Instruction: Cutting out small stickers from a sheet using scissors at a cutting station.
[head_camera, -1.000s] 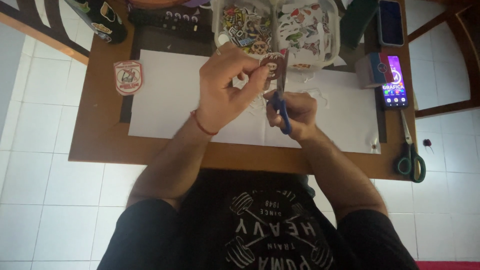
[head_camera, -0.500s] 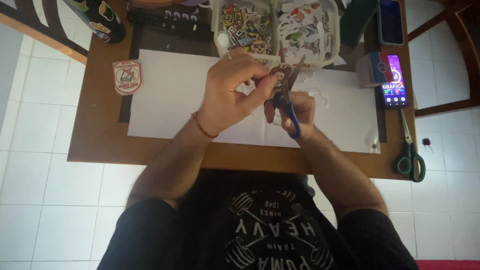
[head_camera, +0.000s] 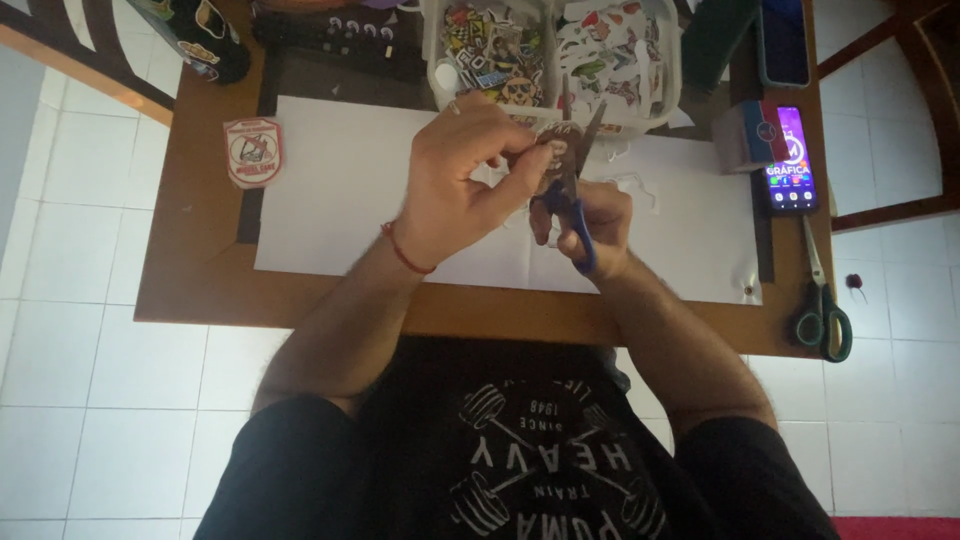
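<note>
At frame centre, the left hand (head_camera: 455, 180) pinches a sticker (head_camera: 553, 150) while the right hand (head_camera: 590, 225) grips blue-handled scissors (head_camera: 572, 190), blades parted mid-trim above the white-papered counter (head_camera: 190, 270).

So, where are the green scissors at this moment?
In the head view the green scissors lie untouched at the table's right edge, just below the phone, well right of the right hand.
</note>
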